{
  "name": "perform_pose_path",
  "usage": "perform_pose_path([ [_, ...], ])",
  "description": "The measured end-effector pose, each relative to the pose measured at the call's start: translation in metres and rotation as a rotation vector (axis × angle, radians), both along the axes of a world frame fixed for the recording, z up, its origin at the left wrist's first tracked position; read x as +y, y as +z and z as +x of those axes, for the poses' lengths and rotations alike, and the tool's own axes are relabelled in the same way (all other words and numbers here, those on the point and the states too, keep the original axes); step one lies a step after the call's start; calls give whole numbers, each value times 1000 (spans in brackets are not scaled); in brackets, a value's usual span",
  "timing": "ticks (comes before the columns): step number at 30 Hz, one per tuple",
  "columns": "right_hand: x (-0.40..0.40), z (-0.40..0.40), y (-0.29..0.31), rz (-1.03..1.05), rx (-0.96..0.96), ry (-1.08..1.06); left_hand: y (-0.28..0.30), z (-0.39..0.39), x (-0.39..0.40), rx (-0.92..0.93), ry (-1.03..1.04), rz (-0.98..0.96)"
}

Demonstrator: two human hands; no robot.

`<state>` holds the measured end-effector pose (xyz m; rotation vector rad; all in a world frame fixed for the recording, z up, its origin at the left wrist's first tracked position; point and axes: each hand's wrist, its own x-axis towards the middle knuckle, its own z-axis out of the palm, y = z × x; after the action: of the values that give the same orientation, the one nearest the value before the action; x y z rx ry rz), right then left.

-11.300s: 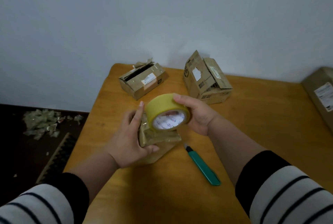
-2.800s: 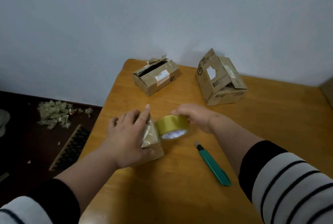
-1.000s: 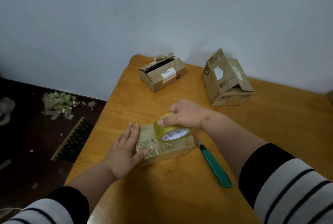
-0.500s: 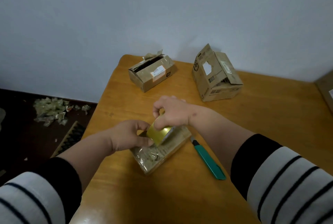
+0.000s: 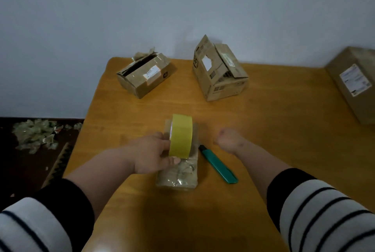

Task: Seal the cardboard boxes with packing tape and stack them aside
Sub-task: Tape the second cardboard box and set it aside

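Observation:
A small flat cardboard box (image 5: pixel 178 175), wrapped in clear tape, lies on the wooden table (image 5: pixel 274 130) in front of me. My left hand (image 5: pixel 150 155) holds a yellow roll of packing tape (image 5: pixel 181 138) upright on its edge over the box's far half. My right hand (image 5: pixel 228 140) hovers to the right of the roll, blurred, with curled fingers and nothing in it. Two more small boxes stand at the table's back: one with a torn open top (image 5: pixel 142 77) at the left, one with raised flaps (image 5: pixel 219 73) in the middle.
A green utility knife (image 5: pixel 219 164) lies just right of the small box, under my right wrist. A larger labelled box (image 5: pixel 353 83) stands at the table's right edge. Tape scraps (image 5: pixel 34 134) lie on the dark floor to the left. The wall is close behind.
The roll has passed from my right hand to my left, which now holds it upright. My right hand has let go and moved off to the right. The small box has turned lengthwise.

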<state>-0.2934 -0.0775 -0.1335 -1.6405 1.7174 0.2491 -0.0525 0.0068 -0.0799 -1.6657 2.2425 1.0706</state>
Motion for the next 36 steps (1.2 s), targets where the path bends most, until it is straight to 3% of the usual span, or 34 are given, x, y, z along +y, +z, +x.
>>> perform_pose_path([
  [5,34,-9,-56,32,197,134,-4,-10,6,81,103,0],
  [7,41,-10,-67,-56,210,149,-6,-13,9,84,135,8],
  [10,44,-11,-70,-80,189,185,-13,-17,14,241,269,14],
  [18,35,-38,-21,-12,-108,-157,-17,-28,15,538,647,173],
  [25,45,-62,45,122,-345,-217,-12,-31,19,575,691,221],
  [30,61,-61,91,220,-337,-27,-7,-31,19,544,692,276],
  [36,82,-26,99,179,-102,233,-2,-32,13,636,701,301],
])
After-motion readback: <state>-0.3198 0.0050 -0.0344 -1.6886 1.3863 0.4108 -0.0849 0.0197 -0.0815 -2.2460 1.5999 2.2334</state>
